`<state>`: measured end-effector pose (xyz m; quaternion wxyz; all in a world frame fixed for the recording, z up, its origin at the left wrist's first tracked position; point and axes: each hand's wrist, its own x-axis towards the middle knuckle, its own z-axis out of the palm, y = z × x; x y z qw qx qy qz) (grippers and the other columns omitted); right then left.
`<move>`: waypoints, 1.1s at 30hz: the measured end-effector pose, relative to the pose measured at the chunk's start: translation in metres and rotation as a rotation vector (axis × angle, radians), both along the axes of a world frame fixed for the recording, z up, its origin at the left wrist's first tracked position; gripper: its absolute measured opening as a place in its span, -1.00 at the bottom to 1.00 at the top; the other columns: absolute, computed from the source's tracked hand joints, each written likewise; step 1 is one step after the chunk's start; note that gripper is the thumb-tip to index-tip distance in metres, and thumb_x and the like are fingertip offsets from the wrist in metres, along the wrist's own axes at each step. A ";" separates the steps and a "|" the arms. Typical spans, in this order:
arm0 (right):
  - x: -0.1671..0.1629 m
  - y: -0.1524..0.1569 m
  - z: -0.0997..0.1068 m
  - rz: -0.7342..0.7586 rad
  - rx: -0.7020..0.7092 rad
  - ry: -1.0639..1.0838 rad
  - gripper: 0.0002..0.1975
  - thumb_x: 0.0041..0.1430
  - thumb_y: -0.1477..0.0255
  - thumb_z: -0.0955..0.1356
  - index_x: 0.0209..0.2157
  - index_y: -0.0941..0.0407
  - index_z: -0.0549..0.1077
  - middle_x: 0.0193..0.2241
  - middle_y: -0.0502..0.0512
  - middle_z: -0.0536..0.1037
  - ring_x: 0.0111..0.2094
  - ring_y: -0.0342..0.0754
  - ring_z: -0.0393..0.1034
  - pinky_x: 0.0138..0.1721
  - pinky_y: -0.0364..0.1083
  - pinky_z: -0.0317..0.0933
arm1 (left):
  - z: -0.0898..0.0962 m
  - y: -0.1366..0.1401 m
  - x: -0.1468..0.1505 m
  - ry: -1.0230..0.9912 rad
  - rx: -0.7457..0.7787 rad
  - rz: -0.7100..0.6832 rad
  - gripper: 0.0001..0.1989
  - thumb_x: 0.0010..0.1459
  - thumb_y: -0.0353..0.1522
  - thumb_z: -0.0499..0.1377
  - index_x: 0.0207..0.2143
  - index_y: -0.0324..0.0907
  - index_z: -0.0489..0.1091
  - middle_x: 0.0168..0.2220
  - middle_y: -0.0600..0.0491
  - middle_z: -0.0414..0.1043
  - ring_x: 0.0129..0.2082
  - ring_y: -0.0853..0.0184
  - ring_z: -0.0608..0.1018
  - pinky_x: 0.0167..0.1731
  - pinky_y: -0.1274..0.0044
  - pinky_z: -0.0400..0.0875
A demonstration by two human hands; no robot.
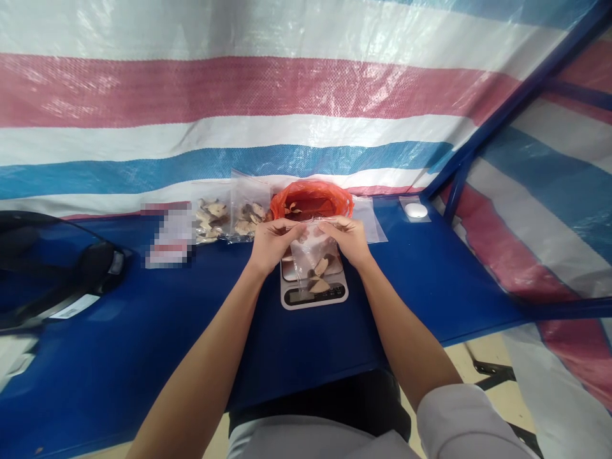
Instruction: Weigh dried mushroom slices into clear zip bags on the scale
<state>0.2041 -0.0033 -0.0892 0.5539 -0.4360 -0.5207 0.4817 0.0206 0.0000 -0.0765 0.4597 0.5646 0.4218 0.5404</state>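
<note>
My left hand (275,242) and my right hand (349,237) each pinch the top edge of a clear zip bag (306,252), one near either end. A few dried brown-and-cream slices (319,274) lie at the bottom of this bag. It hangs over a white kitchen scale (315,301), covering part of the metal plate and the display panel. Just behind my fingers stands an open red plastic bag (310,191) with some similar slices inside. To its left are two clear bags of slices, a nearer one (251,217) and a farther one (210,220).
The blue table (205,338) carries a black headset-like device (90,268) at the left and a blurred-out packet (169,236). A small white case (415,210) lies at the right rear on a clear bag. Striped sheeting (239,89) hangs behind, beside a blue metal frame (521,102).
</note>
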 end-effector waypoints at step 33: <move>0.000 -0.004 0.007 0.081 -0.048 -0.008 -0.72 -0.02 0.15 0.53 -0.45 0.10 0.67 -0.46 0.07 0.67 -0.41 0.00 0.54 -0.46 -0.08 0.41 | -0.001 -0.001 0.001 -0.019 -0.027 0.050 -0.68 -0.16 -0.11 0.48 -0.49 -0.19 0.64 -0.48 0.02 0.62 -0.50 0.35 0.54 -0.41 0.53 0.45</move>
